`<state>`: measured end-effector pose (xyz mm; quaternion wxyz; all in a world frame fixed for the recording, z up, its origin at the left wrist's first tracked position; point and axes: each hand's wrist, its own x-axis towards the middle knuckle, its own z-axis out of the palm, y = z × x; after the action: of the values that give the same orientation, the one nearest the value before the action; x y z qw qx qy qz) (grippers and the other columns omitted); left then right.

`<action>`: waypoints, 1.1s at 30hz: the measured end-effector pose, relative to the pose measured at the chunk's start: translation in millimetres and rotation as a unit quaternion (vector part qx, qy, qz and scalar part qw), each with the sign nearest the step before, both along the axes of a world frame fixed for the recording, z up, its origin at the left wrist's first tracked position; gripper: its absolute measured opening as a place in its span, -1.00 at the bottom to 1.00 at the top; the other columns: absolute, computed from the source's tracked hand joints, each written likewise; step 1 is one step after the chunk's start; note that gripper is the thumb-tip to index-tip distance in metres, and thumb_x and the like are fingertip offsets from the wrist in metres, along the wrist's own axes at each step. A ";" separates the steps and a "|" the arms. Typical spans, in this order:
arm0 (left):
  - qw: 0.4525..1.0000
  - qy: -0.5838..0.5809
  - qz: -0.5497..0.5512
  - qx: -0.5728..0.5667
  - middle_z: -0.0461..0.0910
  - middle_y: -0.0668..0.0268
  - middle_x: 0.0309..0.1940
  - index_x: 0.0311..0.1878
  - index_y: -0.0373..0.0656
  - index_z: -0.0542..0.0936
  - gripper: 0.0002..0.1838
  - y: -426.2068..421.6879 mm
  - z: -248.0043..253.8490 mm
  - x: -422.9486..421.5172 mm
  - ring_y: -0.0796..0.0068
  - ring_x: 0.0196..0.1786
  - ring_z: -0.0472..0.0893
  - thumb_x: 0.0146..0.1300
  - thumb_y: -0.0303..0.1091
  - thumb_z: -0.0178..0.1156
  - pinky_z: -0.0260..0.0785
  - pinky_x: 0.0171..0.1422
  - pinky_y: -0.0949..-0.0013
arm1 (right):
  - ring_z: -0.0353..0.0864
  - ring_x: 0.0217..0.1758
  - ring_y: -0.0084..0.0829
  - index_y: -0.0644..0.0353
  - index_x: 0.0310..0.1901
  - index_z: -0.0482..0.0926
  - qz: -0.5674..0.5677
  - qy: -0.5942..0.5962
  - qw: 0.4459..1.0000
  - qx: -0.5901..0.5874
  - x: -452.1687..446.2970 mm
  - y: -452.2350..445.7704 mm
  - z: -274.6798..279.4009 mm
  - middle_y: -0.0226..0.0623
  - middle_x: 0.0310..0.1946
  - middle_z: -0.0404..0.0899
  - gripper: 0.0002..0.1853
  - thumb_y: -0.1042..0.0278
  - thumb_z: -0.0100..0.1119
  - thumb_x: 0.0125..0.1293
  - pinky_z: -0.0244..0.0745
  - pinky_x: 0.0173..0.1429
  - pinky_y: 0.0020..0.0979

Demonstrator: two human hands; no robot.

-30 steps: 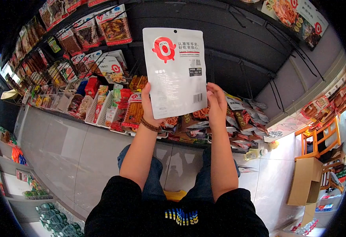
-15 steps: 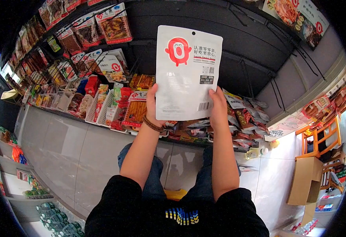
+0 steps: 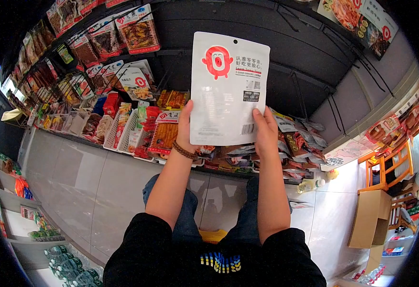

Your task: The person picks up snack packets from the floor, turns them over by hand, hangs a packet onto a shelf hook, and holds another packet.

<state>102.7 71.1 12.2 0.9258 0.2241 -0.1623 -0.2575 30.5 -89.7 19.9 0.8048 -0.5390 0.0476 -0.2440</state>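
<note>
A white snack pouch (image 3: 226, 105) with a red cartoon figure, printed text and a barcode is held upright in front of the dark rack. My left hand (image 3: 185, 128) grips its lower left edge, the thumb along the side and a brown bead bracelet at the wrist. At the lower right edge my right hand (image 3: 266, 130) pinches the pouch, thumb on the printed face. Most fingers of both hands are hidden behind the pouch. Below and behind it lie packed snacks on the low shelf.
Hanging snack bags (image 3: 137, 31) fill the rack at upper left. White baskets (image 3: 128, 131) stand on the low shelf, silvery pouches (image 3: 295, 138) to the right. On the floor are a bottle (image 3: 310, 185) and an open cardboard box (image 3: 369, 217), near an orange chair (image 3: 391, 167).
Compared with a second ago, the pouch and both hands have shifted right, and the pouch faces the camera more squarely. Over the last half second they have barely moved.
</note>
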 end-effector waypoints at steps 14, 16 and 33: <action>0.997 -0.030 0.036 0.057 0.34 0.12 0.03 0.13 -0.30 0.22 -0.40 -1.7 12.0 -5.5 0.34 0.04 0.39 0.20 0.01 -0.08 0.28 0.07 0.34 | 0.41 -0.16 -0.58 0.30 -0.06 0.38 -0.004 0.000 1.000 0.010 2.8 -2.3 -4.1 -0.35 -0.19 0.48 -0.73 0.39 -0.05 0.22 0.24 -0.01 -0.55; 0.997 -0.034 0.038 0.056 0.35 0.11 0.02 0.12 -0.31 0.22 -0.41 -1.9 10.1 -3.4 0.35 0.03 0.40 0.20 0.01 -0.08 0.29 0.05 0.35 | 0.41 -0.16 -0.58 0.30 -0.06 0.38 -0.005 0.006 1.000 0.012 1.4 -1.5 -1.2 -0.34 -0.19 0.48 -0.73 0.40 -0.06 0.22 0.24 -0.02 -0.55; 0.994 -0.015 0.073 0.083 0.46 0.14 -0.14 -0.01 -0.37 0.33 -0.52 -4.1 4.9 4.5 0.44 -0.16 0.51 0.24 -0.09 -0.10 0.38 -0.11 0.44 | 0.42 -0.19 -0.57 0.33 -0.07 0.38 0.009 0.017 1.000 0.016 4.7 -4.7 -7.5 -0.31 -0.20 0.49 -0.73 0.40 -0.05 0.22 0.27 -0.05 -0.56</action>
<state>107.1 67.0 17.1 0.9178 0.3153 -0.1378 -0.1981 35.2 -94.4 12.4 0.8145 -0.5307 0.0598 -0.2265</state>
